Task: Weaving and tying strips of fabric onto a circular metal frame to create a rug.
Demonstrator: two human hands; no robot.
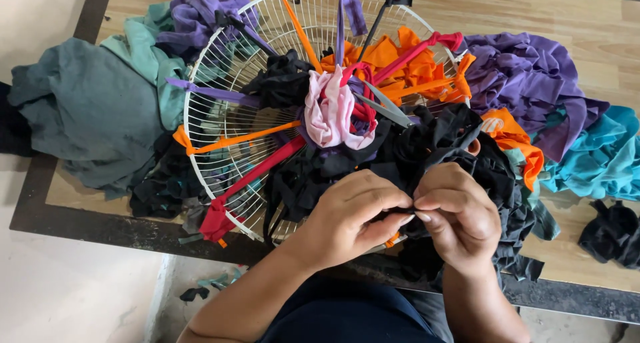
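Hands (400, 213) pinch black strip (440, 150) running upward

Black cloth strip (437, 153) (crumpled, limp) lies knotted at the wire grille's (220, 103) near rim.

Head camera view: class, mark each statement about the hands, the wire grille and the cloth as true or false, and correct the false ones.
1. Both hands pinch black fabric at the near rim of the wire grille. True: left hand, right hand, black fabric.
2. The cloth knotted at the grille's centre is green. False: the pink cloth sits there.
3. Orange strips are tied across the grille. True.
4. The grille lies on the floor. False: it rests on a wooden table.
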